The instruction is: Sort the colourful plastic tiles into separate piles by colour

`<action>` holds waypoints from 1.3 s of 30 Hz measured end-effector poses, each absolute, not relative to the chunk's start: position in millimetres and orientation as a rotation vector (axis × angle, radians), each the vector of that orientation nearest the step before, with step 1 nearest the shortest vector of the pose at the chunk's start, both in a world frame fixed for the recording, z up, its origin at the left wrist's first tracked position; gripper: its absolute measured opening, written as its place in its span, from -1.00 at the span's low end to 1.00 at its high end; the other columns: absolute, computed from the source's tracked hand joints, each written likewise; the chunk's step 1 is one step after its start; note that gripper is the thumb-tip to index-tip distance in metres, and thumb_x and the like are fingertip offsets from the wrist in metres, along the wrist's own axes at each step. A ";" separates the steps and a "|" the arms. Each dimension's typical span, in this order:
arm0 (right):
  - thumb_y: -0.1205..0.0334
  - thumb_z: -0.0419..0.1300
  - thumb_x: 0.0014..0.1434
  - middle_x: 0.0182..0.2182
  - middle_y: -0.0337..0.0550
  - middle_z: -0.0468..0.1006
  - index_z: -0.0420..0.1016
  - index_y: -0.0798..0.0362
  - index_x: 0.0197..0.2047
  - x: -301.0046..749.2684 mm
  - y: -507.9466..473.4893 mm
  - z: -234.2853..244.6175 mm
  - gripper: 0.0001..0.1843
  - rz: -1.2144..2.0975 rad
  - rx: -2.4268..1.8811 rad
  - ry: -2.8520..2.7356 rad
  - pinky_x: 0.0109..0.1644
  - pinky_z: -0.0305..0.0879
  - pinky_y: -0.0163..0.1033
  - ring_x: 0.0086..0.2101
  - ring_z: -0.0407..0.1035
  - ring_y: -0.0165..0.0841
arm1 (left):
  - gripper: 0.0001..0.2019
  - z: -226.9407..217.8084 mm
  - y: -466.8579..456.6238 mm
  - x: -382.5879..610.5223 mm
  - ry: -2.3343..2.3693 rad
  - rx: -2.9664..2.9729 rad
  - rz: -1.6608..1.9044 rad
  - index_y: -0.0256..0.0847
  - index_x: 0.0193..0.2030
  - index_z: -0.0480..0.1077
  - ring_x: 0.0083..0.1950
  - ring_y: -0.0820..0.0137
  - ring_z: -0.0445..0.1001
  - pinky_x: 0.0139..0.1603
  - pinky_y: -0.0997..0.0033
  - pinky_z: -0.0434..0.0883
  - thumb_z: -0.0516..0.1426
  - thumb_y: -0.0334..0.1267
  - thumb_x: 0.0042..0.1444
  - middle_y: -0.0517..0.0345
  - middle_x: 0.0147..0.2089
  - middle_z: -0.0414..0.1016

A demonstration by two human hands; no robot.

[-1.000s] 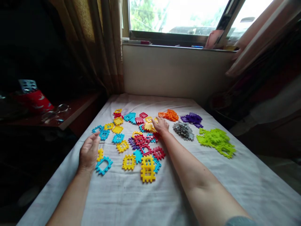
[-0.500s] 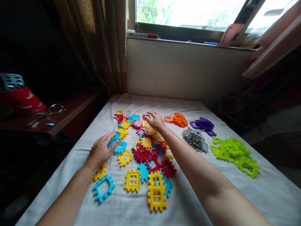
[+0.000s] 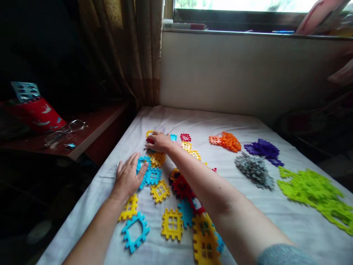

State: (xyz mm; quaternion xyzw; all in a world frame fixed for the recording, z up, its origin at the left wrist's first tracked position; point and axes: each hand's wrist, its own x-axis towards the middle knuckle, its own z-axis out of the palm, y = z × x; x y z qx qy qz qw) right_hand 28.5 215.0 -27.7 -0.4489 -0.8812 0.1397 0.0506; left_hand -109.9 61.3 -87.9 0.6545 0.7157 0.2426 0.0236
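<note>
Interlocking plastic building tiles in yellow, blue and red lie spread over the sheeted surface in front of me. My left hand (image 3: 128, 178) rests with its fingers spread, the thumb and fingertips at the edge of some blue window tiles (image 3: 153, 176). At the far left of the spread, my right hand (image 3: 160, 141) reaches over a red tile (image 3: 150, 141), its fingers apart and curved down. A yellow tile (image 3: 149, 133) shows just behind those fingers. My right forearm hides part of the mixed heap. Nearer me are a blue tile with a large opening (image 3: 135, 232) and a yellow window tile (image 3: 172, 224).
Sorted piles lie to the right: orange (image 3: 230, 141), purple (image 3: 263, 149), grey (image 3: 253, 170) and lime green (image 3: 314, 195). On the left, a dark wooden table (image 3: 110, 116) carries glasses (image 3: 77, 125) and a red patterned container (image 3: 45, 116). A wall (image 3: 220, 73) bounds the back.
My right hand has moved left, from the red and yellow tiles at the heap's far end to the red tile at far left. My left hand stays by the blue tiles. The view has shifted.
</note>
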 end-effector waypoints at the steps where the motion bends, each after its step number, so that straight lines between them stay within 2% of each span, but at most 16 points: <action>1: -0.19 0.11 0.27 0.34 -0.12 0.26 0.41 -0.23 0.24 38.2 205.6 -27.7 -0.47 0.403 -1.357 -2.679 0.32 0.06 0.26 0.28 0.15 -0.03 | -0.39 -88.4 62.0 -110.1 2.229 2.015 0.758 -0.20 0.34 0.25 0.41 0.13 0.24 0.43 -0.12 0.03 -0.13 0.12 0.31 -0.16 0.37 0.31; 6: -0.19 0.07 0.31 0.16 -0.09 0.48 0.56 -0.13 0.07 96.2 152.6 -21.1 -0.54 0.429 -1.242 -2.701 0.25 0.17 0.09 0.15 0.33 -0.10 | -0.41 -88.3 64.1 -110.5 2.237 1.986 0.794 -0.18 0.35 0.24 0.41 0.12 0.22 0.43 -0.17 -0.01 -0.09 0.09 0.29 -0.15 0.39 0.28; 9: -0.22 0.05 0.32 0.11 -0.15 0.54 0.53 -0.16 0.13 122.3 149.2 -15.5 -0.51 0.546 -1.118 -2.629 0.24 0.21 -0.04 0.13 0.37 -0.20 | -0.41 -86.0 63.2 -110.8 2.197 1.997 0.789 -0.18 0.36 0.22 0.43 0.12 0.20 0.43 -0.20 -0.02 -0.10 0.06 0.29 -0.14 0.40 0.26; 11: -0.20 0.02 0.34 0.15 -0.16 0.52 0.47 -0.16 0.20 134.1 166.6 -13.2 -0.48 0.535 -1.224 -2.457 0.23 0.24 -0.11 0.15 0.36 -0.24 | -0.42 -84.4 62.1 -111.1 2.165 2.033 0.776 -0.15 0.36 0.23 0.43 0.14 0.19 0.43 -0.20 -0.02 -0.10 0.03 0.29 -0.11 0.41 0.26; 12: -0.19 0.00 0.35 0.18 -0.13 0.49 0.45 -0.15 0.23 138.6 179.2 -13.1 -0.47 0.498 -1.365 -2.352 0.23 0.25 -0.10 0.17 0.34 -0.23 | -0.44 -83.9 61.7 -111.2 2.147 2.058 0.761 -0.13 0.36 0.24 0.44 0.14 0.19 0.43 -0.20 -0.03 -0.10 0.03 0.29 -0.09 0.41 0.26; 15: -0.22 0.02 0.31 0.32 0.01 0.29 0.34 -0.15 0.33 145.4 216.2 -18.6 -0.38 0.405 -1.865 -2.081 0.24 0.21 0.15 0.26 0.21 -0.05 | -0.47 -83.5 60.6 -110.9 2.099 2.118 0.692 -0.05 0.34 0.27 0.44 0.14 0.18 0.44 -0.22 -0.08 -0.07 0.03 0.29 -0.03 0.37 0.32; 17: -0.26 0.00 0.30 0.35 0.03 0.24 0.30 -0.19 0.35 143.8 228.9 -25.4 -0.35 0.415 -1.999 -2.070 0.23 0.18 0.26 0.28 0.17 0.02 | -0.47 -83.6 60.2 -110.6 2.084 2.132 0.664 -0.02 0.33 0.29 0.44 0.13 0.18 0.44 -0.23 -0.10 -0.06 0.05 0.29 -0.01 0.36 0.35; 19: -0.27 -0.01 0.30 0.30 -0.02 0.33 0.38 -0.23 0.28 138.3 228.0 -31.0 -0.40 0.435 -1.945 -2.201 0.23 0.18 0.25 0.26 0.19 -0.01 | -0.47 -83.3 59.8 -110.6 2.079 2.130 0.660 -0.02 0.32 0.29 0.44 0.12 0.19 0.44 -0.25 -0.10 -0.07 0.06 0.29 0.00 0.35 0.36; 21: -0.24 0.01 0.30 0.20 -0.10 0.45 0.52 -0.22 0.15 132.2 216.2 -32.9 -0.49 0.472 -1.769 -2.367 0.24 0.21 0.12 0.22 0.26 -0.09 | -0.47 -82.5 59.5 -111.2 2.066 2.139 0.673 -0.03 0.31 0.31 0.44 0.11 0.20 0.44 -0.25 -0.11 -0.08 0.06 0.29 0.00 0.33 0.39; 24: -0.19 0.05 0.31 0.00 -0.14 0.61 0.65 -0.08 -0.06 130.9 188.7 -27.7 -0.52 0.709 -1.427 -2.531 0.15 0.30 -0.14 0.06 0.42 -0.21 | -0.48 -81.0 59.5 -112.5 2.032 2.179 0.729 -0.02 0.30 0.33 0.43 0.11 0.20 0.44 -0.25 -0.10 -0.08 0.05 0.28 0.01 0.31 0.41; 26: -0.16 0.07 0.31 -0.06 -0.16 0.65 0.66 -0.02 -0.07 138.4 170.9 -21.7 -0.53 0.896 -1.221 -2.534 0.09 0.33 -0.24 -0.03 0.48 -0.26 | -0.48 -80.1 59.9 -113.2 2.002 2.201 0.749 0.00 0.30 0.32 0.43 0.10 0.20 0.44 -0.25 -0.07 -0.07 0.06 0.27 0.01 0.34 0.37; 29: -0.08 0.06 0.33 0.01 -0.16 0.63 0.61 -0.04 0.04 158.6 151.5 -14.8 -0.56 0.934 -1.180 -2.369 0.10 0.33 -0.26 0.01 0.48 -0.30 | -0.46 -79.0 61.1 -112.2 1.944 2.219 0.701 -0.01 0.31 0.32 0.40 0.11 0.24 0.43 -0.25 -0.08 -0.06 0.08 0.26 -0.01 0.35 0.36; 33: 0.01 0.08 0.34 0.10 -0.09 0.57 0.55 -0.04 0.10 183.0 133.5 -16.3 -0.60 0.613 -1.615 -2.141 0.22 0.26 -0.18 0.12 0.40 -0.27 | -0.48 -73.1 62.0 -107.6 1.886 2.247 0.609 0.00 0.21 0.43 0.39 0.08 0.27 0.44 -0.31 -0.20 -0.05 0.12 0.23 0.01 0.29 0.44; 35: -0.02 0.09 0.32 0.05 -0.09 0.59 0.57 -0.02 0.06 188.3 121.9 -19.4 -0.60 0.585 -1.710 -2.152 0.18 0.29 -0.18 0.09 0.42 -0.25 | -0.49 -66.4 62.0 -105.1 1.862 2.250 0.566 0.02 0.14 0.48 0.37 0.07 0.30 0.43 -0.32 -0.20 -0.06 0.14 0.22 0.04 0.25 0.48; 37: -0.05 0.04 0.34 -0.07 -0.13 0.64 0.61 0.03 -0.06 190.8 107.6 -21.5 -0.57 0.704 -1.590 -2.240 0.07 0.35 -0.22 -0.03 0.47 -0.26 | -0.49 -57.6 63.7 -102.4 1.859 2.246 0.544 0.05 0.09 0.51 0.32 0.08 0.36 0.44 -0.29 -0.15 -0.08 0.16 0.22 0.07 0.20 0.53; 39: -0.06 -0.04 0.37 -0.18 -0.18 0.66 0.62 0.05 -0.14 194.8 93.1 -22.7 -0.52 0.842 -1.397 -2.250 -0.02 0.38 -0.24 -0.14 0.50 -0.28 | -0.47 -48.2 70.0 -98.3 1.843 2.259 0.572 0.05 0.06 0.53 0.28 0.12 0.41 0.44 -0.17 -0.02 -0.11 0.19 0.23 0.08 0.17 0.55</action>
